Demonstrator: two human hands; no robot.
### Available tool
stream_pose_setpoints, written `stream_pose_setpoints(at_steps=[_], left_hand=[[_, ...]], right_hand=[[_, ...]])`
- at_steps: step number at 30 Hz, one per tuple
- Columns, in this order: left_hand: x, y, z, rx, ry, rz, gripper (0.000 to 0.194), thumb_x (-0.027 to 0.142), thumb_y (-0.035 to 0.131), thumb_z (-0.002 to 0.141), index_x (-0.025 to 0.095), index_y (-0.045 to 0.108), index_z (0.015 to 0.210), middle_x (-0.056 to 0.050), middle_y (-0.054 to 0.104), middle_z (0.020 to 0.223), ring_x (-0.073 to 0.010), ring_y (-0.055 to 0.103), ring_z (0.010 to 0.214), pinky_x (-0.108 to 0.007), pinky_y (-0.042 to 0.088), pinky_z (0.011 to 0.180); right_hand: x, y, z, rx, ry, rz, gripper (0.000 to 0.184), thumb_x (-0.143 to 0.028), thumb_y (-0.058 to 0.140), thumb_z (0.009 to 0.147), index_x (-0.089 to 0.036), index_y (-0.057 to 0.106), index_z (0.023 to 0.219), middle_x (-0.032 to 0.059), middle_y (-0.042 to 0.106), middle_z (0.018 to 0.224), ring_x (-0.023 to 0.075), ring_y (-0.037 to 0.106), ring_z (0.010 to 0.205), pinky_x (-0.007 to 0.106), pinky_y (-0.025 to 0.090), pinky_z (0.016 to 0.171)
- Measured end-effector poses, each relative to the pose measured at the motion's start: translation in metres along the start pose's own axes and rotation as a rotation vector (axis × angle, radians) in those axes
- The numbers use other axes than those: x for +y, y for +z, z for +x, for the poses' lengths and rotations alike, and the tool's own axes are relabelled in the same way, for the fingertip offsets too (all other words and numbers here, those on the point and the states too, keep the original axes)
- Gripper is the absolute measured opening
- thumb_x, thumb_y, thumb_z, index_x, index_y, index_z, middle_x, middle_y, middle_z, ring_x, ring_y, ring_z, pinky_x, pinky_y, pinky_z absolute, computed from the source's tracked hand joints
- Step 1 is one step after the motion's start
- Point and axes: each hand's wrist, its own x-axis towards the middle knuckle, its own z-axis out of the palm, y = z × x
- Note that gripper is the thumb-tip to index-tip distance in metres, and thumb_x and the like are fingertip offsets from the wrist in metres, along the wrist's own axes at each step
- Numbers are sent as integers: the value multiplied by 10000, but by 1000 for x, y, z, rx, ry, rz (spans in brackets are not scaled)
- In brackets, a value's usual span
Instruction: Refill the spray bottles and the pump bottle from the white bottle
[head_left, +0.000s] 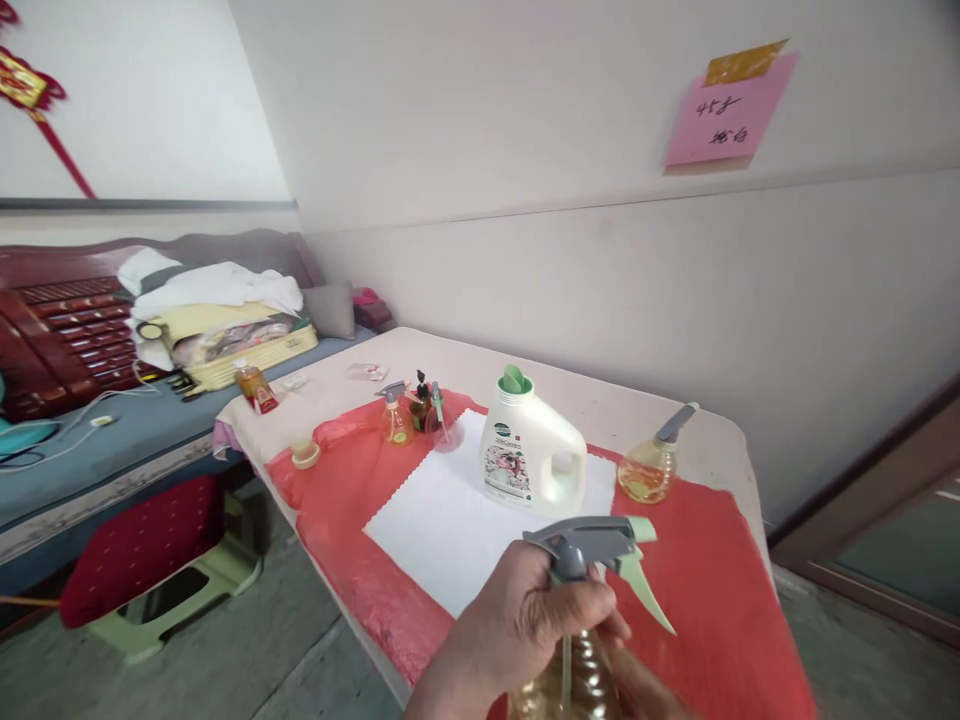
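Note:
Close in front of me, my left hand is closed round the neck of a clear ribbed spray bottle, thumb across it just under the grey and pale green trigger head. My right hand shows partly behind the bottle's right side and seems wrapped round its body; most of its fingers are hidden. Beyond them, a white detergent jug stands upright on a white sheet, uncapped, its green spout showing. Another spray bottle with yellowish liquid stands to its right.
Several bottles, including a yellowish spray bottle and a pink one, stand on red plastic at the far left. Nearby are a pale cap and an amber bottle. A red-cushioned stool stands left of the table.

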Motion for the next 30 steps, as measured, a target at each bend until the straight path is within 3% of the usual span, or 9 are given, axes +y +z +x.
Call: stream_pose_setpoints(at_steps=[3, 6, 8, 11, 16, 22, 25, 28, 30], left_hand=[[-8, -6, 9, 426, 138, 128, 279, 383, 596, 853, 169, 662, 687, -45, 658, 699, -173, 588, 696, -296, 437, 703], [-7, -25, 14, 856, 294, 2, 303, 413, 589, 860, 166, 645, 693, -52, 671, 740, -183, 621, 758, -312, 457, 773], [1, -43, 11, 1060, 403, -189, 274, 422, 617, 837, 160, 644, 761, -47, 670, 751, -178, 631, 736, -323, 477, 760], [18, -70, 0, 1256, 564, -409, 246, 401, 651, 803, 158, 615, 801, -31, 649, 748, -161, 633, 726, -322, 496, 767], [33, -87, -12, 1338, 652, -505, 204, 361, 662, 782, 169, 597, 794, -25, 634, 780, -152, 635, 756, -313, 504, 777], [29, -81, -5, 1235, 571, -585, 234, 381, 667, 788, 161, 589, 803, -19, 621, 763, -135, 609, 730, -303, 493, 770], [29, -83, -6, 1213, 544, -614, 225, 369, 672, 786, 163, 582, 796, -19, 621, 764, -131, 603, 730, -297, 487, 772], [32, -87, -9, 1228, 539, -631, 222, 363, 673, 788, 156, 594, 781, -25, 624, 775, -136, 610, 748, -301, 488, 787], [33, -90, -11, 1237, 543, -656, 212, 352, 679, 786, 155, 601, 791, -24, 624, 777, -134, 610, 747, -298, 490, 785]], right_hand=[[15, 11, 11, 127, 13, -228, 639, -398, 742, 636, -297, 600, 1252, 84, 632, 1196, 373, 568, 1121, 517, 484, 928], [20, 21, 20, 375, -41, -636, 585, -334, 729, 619, -237, 608, 1183, 120, 618, 1196, 387, 551, 1121, 564, 436, 980], [21, 22, 22, 435, -13, -734, 592, -382, 721, 640, -226, 580, 1194, 126, 610, 1198, 377, 561, 1104, 563, 453, 961], [21, 18, 25, 450, 110, -621, 702, -485, 734, 659, -241, 501, 1275, 108, 577, 1251, 347, 556, 1129, 539, 471, 956], [31, 19, 38, 420, 81, -392, 738, -573, 753, 672, -243, 500, 1282, 101, 516, 1314, 312, 506, 1201, 474, 442, 1017], [65, 49, 57, 397, 54, -320, 749, -507, 750, 703, -250, 460, 1344, 84, 497, 1345, 291, 472, 1252, 465, 388, 1081], [79, 54, 58, 406, 79, -313, 833, -581, 717, 705, -227, 402, 1391, 109, 481, 1376, 303, 457, 1284, 471, 388, 1086], [70, 48, 51, 435, 103, -269, 954, -677, 668, 711, -221, 302, 1464, 130, 405, 1464, 317, 356, 1375, 497, 334, 1126], [51, 41, 50, 477, 114, -235, 883, -695, 596, 775, -213, 326, 1464, 131, 370, 1497, 315, 310, 1405, 518, 281, 1152]])
